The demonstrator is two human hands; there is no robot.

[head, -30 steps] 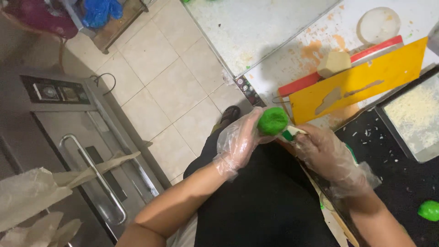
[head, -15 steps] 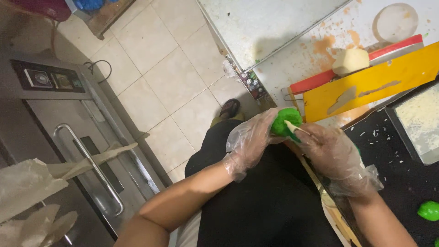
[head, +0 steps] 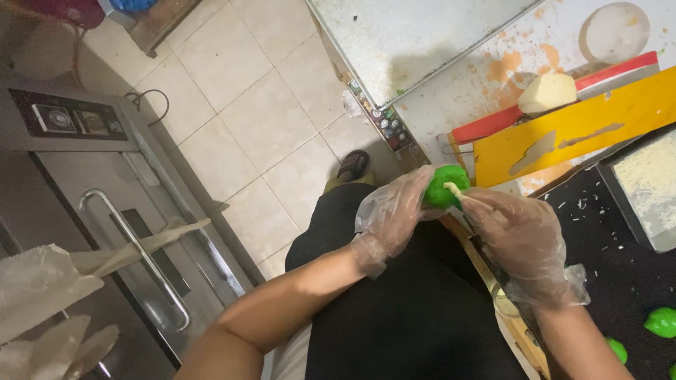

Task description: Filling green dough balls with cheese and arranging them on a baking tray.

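1. Left hand, in a clear plastic glove, reaches in from the lower left with the forearm running diagonally up to the right; its fingers curl round the near side of a green bell pepper, cupping it firmly.
2. Right hand, also gloved, comes in from the lower right with the wrist bent inward; its fingertips pinch a pale core piece that sticks out of the pepper.
3. The pepper is held between the two hands in the air, above the person's dark apron and just off the near edge of the work table. The pale core piece lies with its long axis slanting toward the right hand; which way the pepper's own axis runs cannot be told, since the gloves cover much of it.
4. On the table: a yellow cutting board overlapping a red board, a pale peeled lump resting on them, and a tray of shredded white matter at the right edge.
5. More green peppers lie on the dark surface at the lower right.
6. At left, a steel oven with a bar handle stands on the tiled floor.
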